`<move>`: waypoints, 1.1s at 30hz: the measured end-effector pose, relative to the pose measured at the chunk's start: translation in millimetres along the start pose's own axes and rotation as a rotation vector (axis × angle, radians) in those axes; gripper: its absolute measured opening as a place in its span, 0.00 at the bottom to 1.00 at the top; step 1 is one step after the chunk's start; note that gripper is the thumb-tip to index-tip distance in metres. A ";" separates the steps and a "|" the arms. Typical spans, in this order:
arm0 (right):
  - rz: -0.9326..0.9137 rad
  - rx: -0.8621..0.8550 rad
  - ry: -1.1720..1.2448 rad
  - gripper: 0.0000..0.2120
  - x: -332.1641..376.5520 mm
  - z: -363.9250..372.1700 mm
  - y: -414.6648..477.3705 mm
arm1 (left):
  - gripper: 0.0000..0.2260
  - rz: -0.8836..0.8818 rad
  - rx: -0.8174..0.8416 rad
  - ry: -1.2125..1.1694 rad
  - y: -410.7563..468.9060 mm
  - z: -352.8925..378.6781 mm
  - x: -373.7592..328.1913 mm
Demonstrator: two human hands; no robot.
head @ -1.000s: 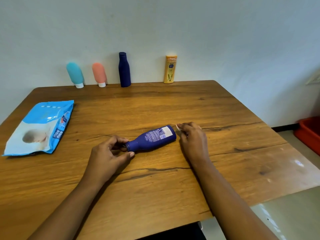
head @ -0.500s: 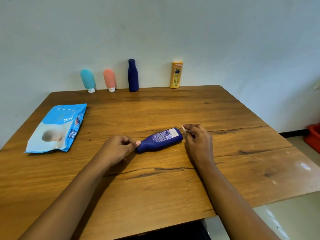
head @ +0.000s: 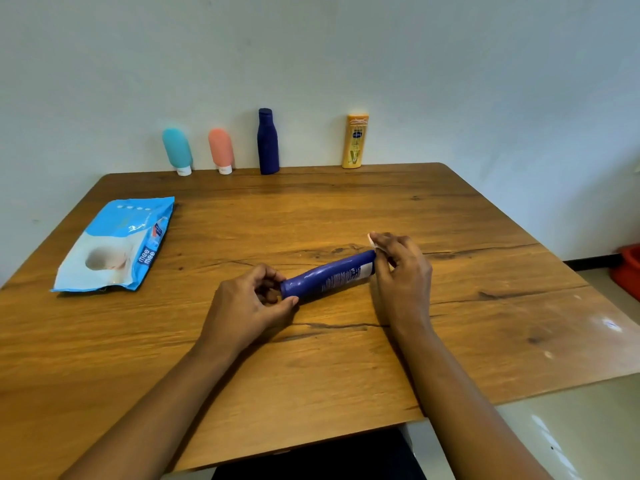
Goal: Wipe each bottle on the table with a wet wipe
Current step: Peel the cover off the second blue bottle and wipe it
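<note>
A dark blue bottle (head: 329, 276) with a printed label lies on its side in the middle of the wooden table (head: 311, 358). My left hand (head: 251, 304) pinches its cap end. My right hand (head: 401, 277) is at the bottle's base and holds a small white wet wipe (head: 371, 239) against it; most of the wipe is hidden by the fingers. Against the wall stand a teal bottle (head: 177, 151), a pink bottle (head: 221, 150), a tall navy bottle (head: 267, 142) and a yellow bottle (head: 355, 141).
A blue and white wet-wipe pack (head: 116, 245) lies flat on the table's left side. A red bin (head: 628, 268) sits on the floor at the right edge of view. The table's near edge runs just in front of me.
The bottle has rolled so its label faces more toward me. My left hand's grip on the cap end has shifted, and the right hand's fingers moved along the base.
</note>
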State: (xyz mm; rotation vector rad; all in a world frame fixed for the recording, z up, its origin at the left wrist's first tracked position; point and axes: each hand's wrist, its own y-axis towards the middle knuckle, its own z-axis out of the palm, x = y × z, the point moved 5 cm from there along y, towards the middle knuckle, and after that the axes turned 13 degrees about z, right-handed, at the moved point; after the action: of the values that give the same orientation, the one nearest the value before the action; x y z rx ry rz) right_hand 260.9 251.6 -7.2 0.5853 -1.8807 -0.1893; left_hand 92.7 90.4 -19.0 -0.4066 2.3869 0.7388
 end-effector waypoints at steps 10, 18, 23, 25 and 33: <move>-0.389 0.252 -0.397 0.16 60.2 49.7 -82.0 | 0.16 0.252 -0.121 -0.047 -2.1 -1.0 -16.9; -0.333 0.252 -0.535 0.17 64.3 51.1 -76.4 | 0.17 0.278 -0.076 0.000 -3.6 1.1 -19.9; -0.187 0.178 -0.542 0.18 41.4 30.2 -48.6 | 0.18 0.277 -0.084 0.004 -4.0 2.1 -20.0; -0.059 0.131 -0.479 0.18 28.3 15.9 -30.0 | 0.18 0.295 -0.082 0.003 -3.5 2.6 -20.8; -0.333 0.280 -0.519 0.18 56.8 50.6 -76.6 | 0.18 0.256 -0.098 -0.046 -2.1 0.8 -15.0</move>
State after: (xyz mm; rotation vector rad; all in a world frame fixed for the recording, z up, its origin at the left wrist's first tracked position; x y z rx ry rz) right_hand 222.5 150.7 -9.8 1.1271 -2.3179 -0.3204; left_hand 105.6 90.8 -11.0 -0.1211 2.3918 0.9712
